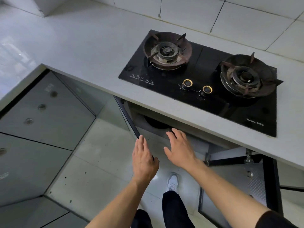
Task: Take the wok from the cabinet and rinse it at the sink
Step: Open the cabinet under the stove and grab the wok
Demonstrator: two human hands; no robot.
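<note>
Under the countertop the cabinet stands open, both doors swung out. Inside it, a dark round shape that looks like the wok (pixel 156 123) lies on a grey shelf, mostly hidden by the counter edge. My left hand (pixel 144 159) rests on the top edge of the left cabinet door (pixel 130 122), thumb on one side and fingers along it. My right hand (pixel 180 148) is flat with fingers spread, reaching into the opening just in front of the dark shape and holding nothing. No sink is in view.
A black two-burner gas hob (pixel 212 66) sits in the grey countertop (pixel 92 51) above the cabinet. The right cabinet door (pixel 256 181) hangs open at lower right. My shoe (pixel 172 181) stands on the tiled floor. Glossy cabinet fronts (pixel 37 122) line the left side.
</note>
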